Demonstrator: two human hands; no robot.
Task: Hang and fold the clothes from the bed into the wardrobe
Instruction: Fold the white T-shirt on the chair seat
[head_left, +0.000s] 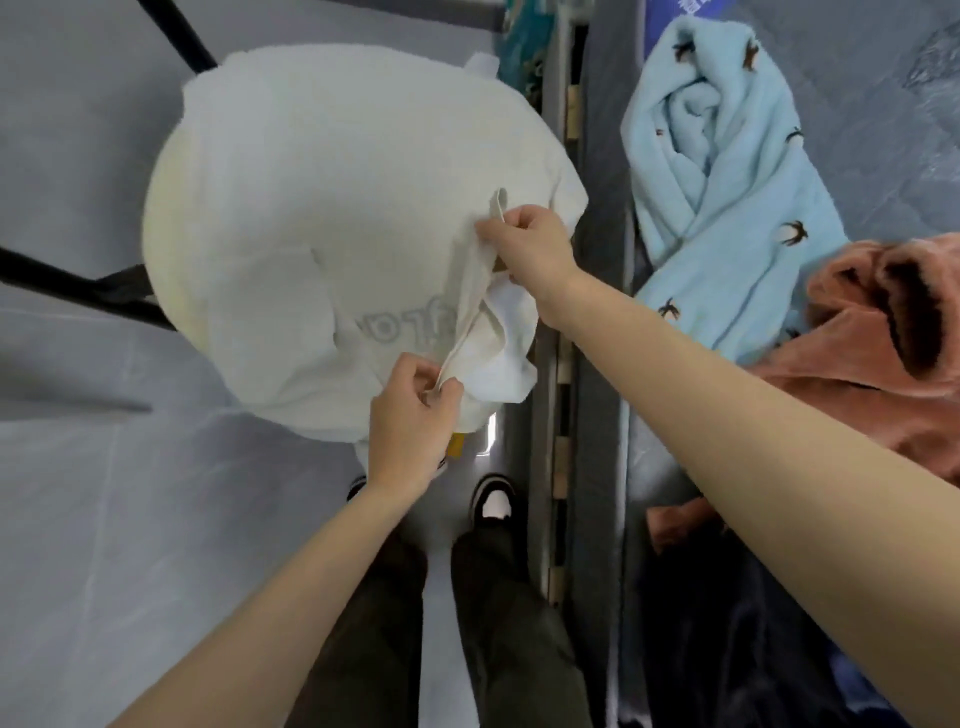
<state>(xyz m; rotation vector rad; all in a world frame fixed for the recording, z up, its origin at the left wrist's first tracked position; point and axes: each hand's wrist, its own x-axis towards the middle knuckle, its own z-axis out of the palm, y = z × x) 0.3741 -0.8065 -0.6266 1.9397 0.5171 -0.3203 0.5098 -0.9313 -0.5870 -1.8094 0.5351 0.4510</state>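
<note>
**Head view: one top in hand, three garments left on the bed**

Head view shows you standing just beside the bed (893, 104), looking down its near edge. The wardrobe is not in sight, so nothing can be counted as hung or folded. By my reading the task is at an early stage.

On the bed lie a dark garment (727, 623) nearest you, an orange fleece (857, 364) beyond it and a blue fleece (727, 171) furthest along. None of them is sorted yet.

The cream top (322, 208) is off the bed. You hold it up over the floor, just beside the bed's edge, where it hangs bunched and billowed. Grey lettering shows back to front through the cloth, so it may be inside out, though I cannot be sure.

Both of your arms reach forward. The right crosses out from over the bed, and the left comes up from your side away from it.

Your right hand (530, 249) pinches the top's banded edge (467, 312) at its far end, fingers (488, 228) curled tightly on the cloth. Your left hand (410, 421) pinches the same edge nearer you between thumb and fingertips (447, 387), so the edge is stretched between them.

I judge you are finding an opening, either to straighten the top or to fit a hanger.
</note>
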